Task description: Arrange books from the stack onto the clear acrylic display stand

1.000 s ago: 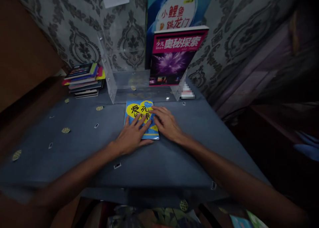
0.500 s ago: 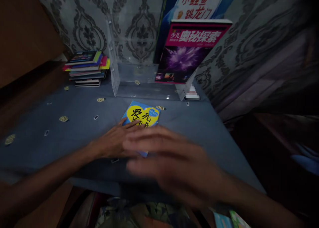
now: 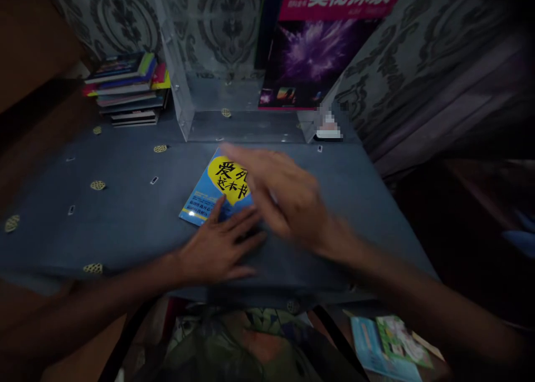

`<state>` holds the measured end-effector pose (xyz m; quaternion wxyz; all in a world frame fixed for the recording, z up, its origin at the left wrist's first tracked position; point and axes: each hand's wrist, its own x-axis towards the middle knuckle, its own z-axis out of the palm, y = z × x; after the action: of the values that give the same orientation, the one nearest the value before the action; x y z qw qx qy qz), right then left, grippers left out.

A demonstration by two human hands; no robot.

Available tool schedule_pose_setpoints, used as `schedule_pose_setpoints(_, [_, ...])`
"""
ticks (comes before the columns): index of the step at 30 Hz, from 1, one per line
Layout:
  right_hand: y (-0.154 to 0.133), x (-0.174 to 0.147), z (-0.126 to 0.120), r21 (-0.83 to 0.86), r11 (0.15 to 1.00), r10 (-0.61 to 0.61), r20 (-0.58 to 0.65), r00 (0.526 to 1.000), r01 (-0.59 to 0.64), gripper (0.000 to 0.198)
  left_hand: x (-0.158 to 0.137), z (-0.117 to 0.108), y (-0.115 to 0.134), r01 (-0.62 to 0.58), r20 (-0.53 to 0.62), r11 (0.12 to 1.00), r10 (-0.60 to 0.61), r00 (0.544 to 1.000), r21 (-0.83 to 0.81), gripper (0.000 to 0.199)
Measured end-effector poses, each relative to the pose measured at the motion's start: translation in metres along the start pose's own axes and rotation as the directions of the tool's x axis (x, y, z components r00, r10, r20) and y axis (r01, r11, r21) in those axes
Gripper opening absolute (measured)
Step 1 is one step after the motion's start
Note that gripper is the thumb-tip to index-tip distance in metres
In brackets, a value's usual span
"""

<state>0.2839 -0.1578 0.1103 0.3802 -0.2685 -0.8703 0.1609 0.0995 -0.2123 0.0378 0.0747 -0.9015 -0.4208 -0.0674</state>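
A blue book [image 3: 196,195] with a yellow heart on its cover lies flat on the cloth-covered table. My left hand [image 3: 217,245] has its fingers spread, with the fingertips over the book's near edge and lower cover. Slightly blurred, my right hand [image 3: 292,198] reaches across the book's right side with fingers stretched out, covering its right part. Whether this hand touches the cover I cannot tell. Neither hand grips anything.
Behind the book stands a clear acrylic stand [image 3: 246,127], holding a purple and pink book [image 3: 313,53] upright. A stack of books [image 3: 129,87] is at the back left. More books [image 3: 376,348] lie low at right, below the table edge.
My left hand has slid off the middle of the book towards its near edge. My right hand has moved forward over the book's right side. The view has tipped downward.
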Motion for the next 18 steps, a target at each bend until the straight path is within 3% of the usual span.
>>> schedule_pose_setpoints(1, [0.019, -0.003, 0.003, -0.07, 0.993, 0.086, -0.087, 0.992, -0.092, 0.046, -0.001, -0.001, 0.004, -0.133, 0.017, 0.99, 0.134, 0.991, -0.053, 0.065])
schedule_pose_setpoints(3, [0.057, -0.024, 0.009, -0.151, 0.944, 0.275, -0.124, 0.953, -0.292, 0.052, -0.002, -0.004, 0.01, -0.388, 0.051, 0.902, 0.404, 0.913, -0.187, 0.072])
schedule_pose_setpoints(4, [0.074, -0.041, 0.009, -0.189, 0.912, 0.339, -0.15, 0.929, -0.363, 0.054, -0.003, -0.005, 0.012, -0.448, 0.066, 0.859, 0.476, 0.877, -0.246, 0.076])
schedule_pose_setpoints(6, [0.099, -0.08, 0.003, -0.292, 0.826, 0.456, -0.157, 0.876, -0.482, 0.058, -0.005, -0.008, 0.015, -0.459, 0.098, 0.827, 0.512, 0.853, -0.325, 0.08])
schedule_pose_setpoints(9, [0.111, -0.132, -0.018, -0.43, 0.69, 0.546, -0.218, 0.809, -0.582, 0.062, -0.007, -0.015, 0.015, -0.447, 0.068, 0.794, 0.516, 0.854, -0.413, 0.067])
schedule_pose_setpoints(12, [0.108, -0.158, -0.036, -0.509, 0.602, 0.572, -0.264, 0.777, -0.616, 0.065, 0.002, -0.023, 0.013, -0.368, -0.012, 0.826, 0.402, 0.915, -0.426, 0.05])
schedule_pose_setpoints(15, [0.105, -0.162, -0.041, -0.555, 0.546, 0.586, -0.282, 0.76, -0.627, 0.068, 0.025, -0.02, 0.012, -0.064, 0.005, 0.954, 0.069, 0.998, -0.292, 0.058])
schedule_pose_setpoints(18, [0.104, -0.161, -0.04, -0.566, 0.528, 0.593, -0.288, 0.752, -0.633, 0.07, 0.046, -0.009, 0.009, 0.132, 0.082, 0.975, -0.119, 0.989, -0.177, 0.071])
